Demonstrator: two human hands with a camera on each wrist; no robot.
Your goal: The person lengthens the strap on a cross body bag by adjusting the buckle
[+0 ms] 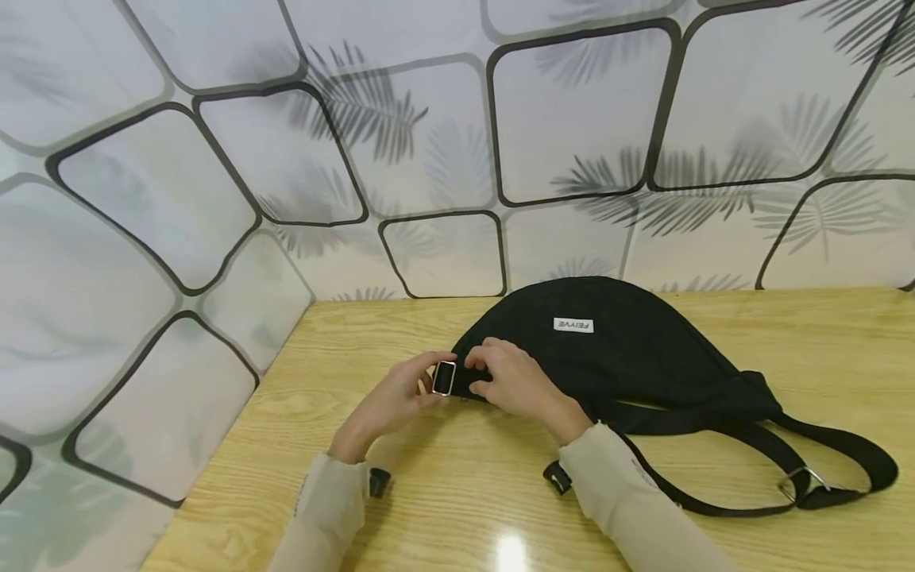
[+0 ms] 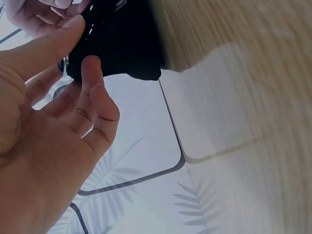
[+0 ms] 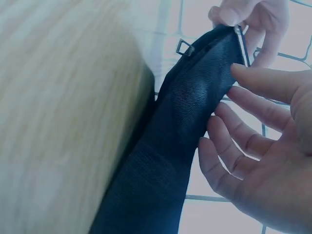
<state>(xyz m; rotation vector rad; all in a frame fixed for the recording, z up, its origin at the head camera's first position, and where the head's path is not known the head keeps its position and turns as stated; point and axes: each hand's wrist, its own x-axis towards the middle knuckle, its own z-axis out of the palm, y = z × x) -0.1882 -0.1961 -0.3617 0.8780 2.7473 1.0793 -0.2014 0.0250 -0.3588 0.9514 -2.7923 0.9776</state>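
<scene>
A black waist bag [image 1: 608, 349] lies on the table, its white label upside down from my side. At its left end is a rectangular silver metal ring [image 1: 444, 379] with black fabric inside. My left hand [image 1: 400, 393] holds this ring by its edges, between thumb and fingers. Beside it, my right hand [image 1: 518, 381] is over the same end of the bag, with bent, parted fingers. In the right wrist view, the right fingertips [image 3: 236, 70] touch the bag's edge close to the ring. A small zipper pull [image 3: 184, 48] sticks out from the bag's edge.
The bag's black strap [image 1: 758, 437] loops to the right, with a metal adjuster [image 1: 804, 483] on it. Black plastic buckle pieces lie near each forearm, one buckle piece [image 1: 379, 481] at left, another buckle piece [image 1: 557, 477] at right. Patterned walls [image 1: 429, 159] border the wooden table [image 1: 457, 508].
</scene>
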